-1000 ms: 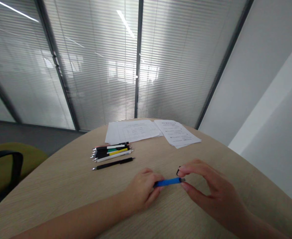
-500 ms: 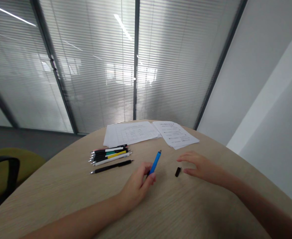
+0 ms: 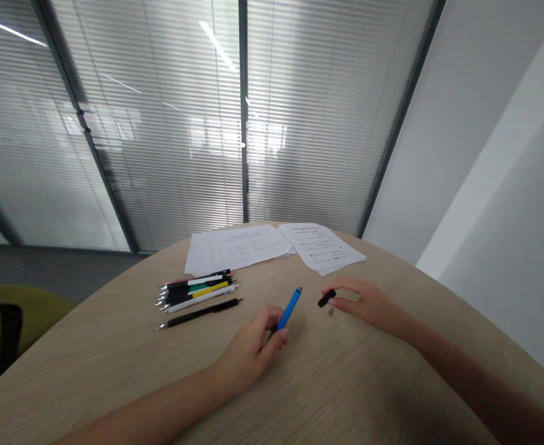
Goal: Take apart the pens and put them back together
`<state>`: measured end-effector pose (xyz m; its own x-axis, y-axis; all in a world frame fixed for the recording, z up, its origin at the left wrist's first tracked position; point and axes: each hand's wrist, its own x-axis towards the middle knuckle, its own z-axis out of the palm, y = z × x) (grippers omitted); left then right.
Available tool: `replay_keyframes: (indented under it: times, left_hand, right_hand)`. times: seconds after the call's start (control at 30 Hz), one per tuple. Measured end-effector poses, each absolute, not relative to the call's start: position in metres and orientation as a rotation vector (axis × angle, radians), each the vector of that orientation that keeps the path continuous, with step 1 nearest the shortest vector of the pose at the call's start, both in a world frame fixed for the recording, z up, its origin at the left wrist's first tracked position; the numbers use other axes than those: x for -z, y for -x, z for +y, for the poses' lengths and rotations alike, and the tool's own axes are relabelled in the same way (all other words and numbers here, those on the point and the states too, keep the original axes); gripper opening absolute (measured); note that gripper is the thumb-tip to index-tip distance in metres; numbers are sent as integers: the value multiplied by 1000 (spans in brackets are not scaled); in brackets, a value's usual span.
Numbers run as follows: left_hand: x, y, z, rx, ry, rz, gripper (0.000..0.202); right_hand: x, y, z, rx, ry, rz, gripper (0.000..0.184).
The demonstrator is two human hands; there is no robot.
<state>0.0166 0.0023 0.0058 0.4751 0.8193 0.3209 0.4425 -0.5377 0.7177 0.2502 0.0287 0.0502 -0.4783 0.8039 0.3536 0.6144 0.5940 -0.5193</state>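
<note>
My left hand (image 3: pixel 253 347) is closed round the lower end of a blue pen (image 3: pixel 289 308), which points up and away from me above the wooden table (image 3: pixel 114 371). My right hand (image 3: pixel 365 303) pinches a small black pen cap (image 3: pixel 326 298) between thumb and fingers, just to the right of the pen's tip. The cap is lifted slightly off the table. A tiny grey piece (image 3: pixel 331 312) lies on the table under the cap.
A bundle of pens (image 3: pixel 198 288) lies to the left, with a single black pen (image 3: pixel 200 313) in front of it. Printed sheets (image 3: pixel 239 247) and a second paper stack (image 3: pixel 321 247) lie at the far edge. A chair (image 3: pixel 3 321) stands at the left.
My right hand let go of the blue pen's end, reached to the black cap on the table and picked it up. My left hand tilted the blue pen upward.
</note>
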Motion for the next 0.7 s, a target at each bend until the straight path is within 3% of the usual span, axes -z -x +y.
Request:
replay_keyframes:
  times: [0.3,0.7]
  left_hand:
    - [-6,-15,-3,-800,-2464,1014,16]
    - [-9,-17,-4,-788,-2448,989,14]
  right_hand:
    - [-82,-232,-15,-613,1007,-1960,16]
    - [-78,-232,-16,-478,1005,-2063,17]
